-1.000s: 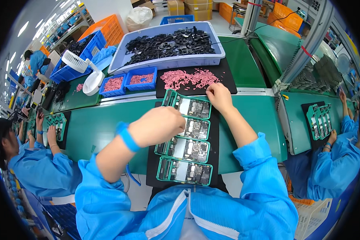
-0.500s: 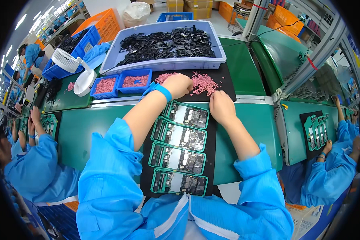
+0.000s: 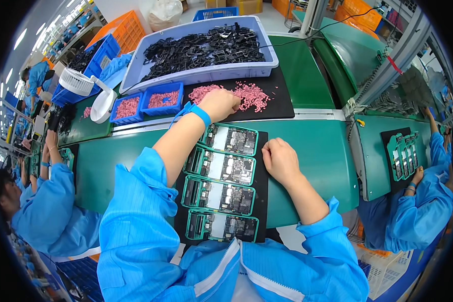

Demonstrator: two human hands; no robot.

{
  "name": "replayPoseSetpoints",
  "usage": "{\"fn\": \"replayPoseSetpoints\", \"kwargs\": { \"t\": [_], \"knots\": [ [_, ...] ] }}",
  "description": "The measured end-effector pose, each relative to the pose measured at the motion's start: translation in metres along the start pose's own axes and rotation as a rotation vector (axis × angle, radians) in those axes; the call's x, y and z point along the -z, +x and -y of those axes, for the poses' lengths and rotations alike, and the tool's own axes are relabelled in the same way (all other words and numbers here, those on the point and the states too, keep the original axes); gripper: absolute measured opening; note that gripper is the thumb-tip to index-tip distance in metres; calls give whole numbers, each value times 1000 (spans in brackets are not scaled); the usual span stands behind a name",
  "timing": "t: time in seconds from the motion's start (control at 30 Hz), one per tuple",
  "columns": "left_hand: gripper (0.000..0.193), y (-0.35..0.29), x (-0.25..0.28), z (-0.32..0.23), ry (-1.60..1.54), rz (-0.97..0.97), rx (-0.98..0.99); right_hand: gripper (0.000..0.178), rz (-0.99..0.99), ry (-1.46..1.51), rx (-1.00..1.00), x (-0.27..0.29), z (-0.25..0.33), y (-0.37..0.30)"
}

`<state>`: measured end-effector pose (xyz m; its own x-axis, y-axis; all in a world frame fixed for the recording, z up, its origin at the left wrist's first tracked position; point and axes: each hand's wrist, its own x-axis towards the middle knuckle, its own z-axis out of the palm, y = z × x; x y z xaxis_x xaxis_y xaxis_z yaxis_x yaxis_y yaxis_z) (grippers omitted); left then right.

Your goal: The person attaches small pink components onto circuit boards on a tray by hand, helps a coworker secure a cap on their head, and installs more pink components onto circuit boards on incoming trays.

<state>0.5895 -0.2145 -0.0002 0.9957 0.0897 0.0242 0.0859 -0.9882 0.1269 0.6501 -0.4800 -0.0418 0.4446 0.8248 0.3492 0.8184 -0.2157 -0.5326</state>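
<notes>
My left hand (image 3: 219,104), with a blue strap (image 3: 200,115) round its wrist, is at the loose pink pieces (image 3: 250,96) on the black mat. Its fingers are drawn together; what they hold, if anything, is hidden. My right hand (image 3: 281,160) is curled closed over the green bench, just right of the upper phone assemblies; its fingertips hide any small piece. Between my forearms, several opened phone assemblies (image 3: 220,193) lie in green frames, stacked in a column on a black mat (image 3: 260,201). Each shows a circuit board and a pale grey strip.
Two small blue trays of pink pieces (image 3: 162,111) stand left of the pile. Behind them is a large pale bin (image 3: 201,80) of black plastic parts. A white fan (image 3: 103,106) stands far left. Co-workers in blue (image 3: 55,214) sit on either side.
My right hand has drawn back from the pink pile toward me, beside the phone assemblies. My left hand stays by the pile. The whole view has shifted slightly.
</notes>
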Motion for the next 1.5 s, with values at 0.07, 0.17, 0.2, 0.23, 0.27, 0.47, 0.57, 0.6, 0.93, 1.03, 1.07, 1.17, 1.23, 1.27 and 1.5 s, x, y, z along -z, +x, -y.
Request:
{"fn": "replayPoseSetpoints", "kwargs": {
  "t": [0.07, 0.17, 0.2, 0.23, 0.27, 0.47, 0.57, 0.6, 0.93, 1.03, 1.07, 1.17, 1.23, 1.27, 1.5],
  "knots": [
    [8, -2, 0, 0, 17, -5, 6, 7, -4, 9, 4, 1, 1, 0],
    [8, -1, -1, -3, 46, 25, 76, 7, -14, 13, 11, 0, 0, 0],
    [9, 0, -1, -4, 62, 58, 144, 7, -20, 10, 19, 0, 0, -1],
    [9, -1, -1, -4, 64, 55, 141, 7, -25, 8, 18, 0, 0, -1],
    [9, -2, 0, -4, 18, 44, 138, 7, -29, 9, 24, -1, 1, -2],
    [8, -4, -4, 4, 16, 2, 27, 7, -34, 14, 42, -1, 2, -1],
    [8, -3, 0, -2, 59, 27, 20, 7, -36, 14, 44, -1, -1, -1],
    [8, -3, 1, -3, 59, 26, 20, 7, -36, 20, 49, -1, -1, 0],
    [10, -3, -2, -2, 89, 35, -5, 7, -23, 19, 42, 0, -2, 1],
    [12, 1, -5, 0, 15, 98, 116, 7, -4, 36, 38, 2, -3, 1],
    [12, 1, -5, 0, -66, 132, 177, 7, 7, 35, 30, 3, -2, 0],
    [12, 2, -3, 2, -129, 126, 178, 8, 17, 27, 34, 5, 0, 0],
    [11, 3, -1, 0, -99, 125, 176, 8, 17, 21, 41, 4, 0, 0],
    [11, 1, 0, -1, -68, 126, 175, 8, 15, 15, 47, 3, 0, 0],
    [11, -31, 29, -40, -200, -23, 29, 7, 11, -13, 53, 3, -1, 1]
  ]
}}
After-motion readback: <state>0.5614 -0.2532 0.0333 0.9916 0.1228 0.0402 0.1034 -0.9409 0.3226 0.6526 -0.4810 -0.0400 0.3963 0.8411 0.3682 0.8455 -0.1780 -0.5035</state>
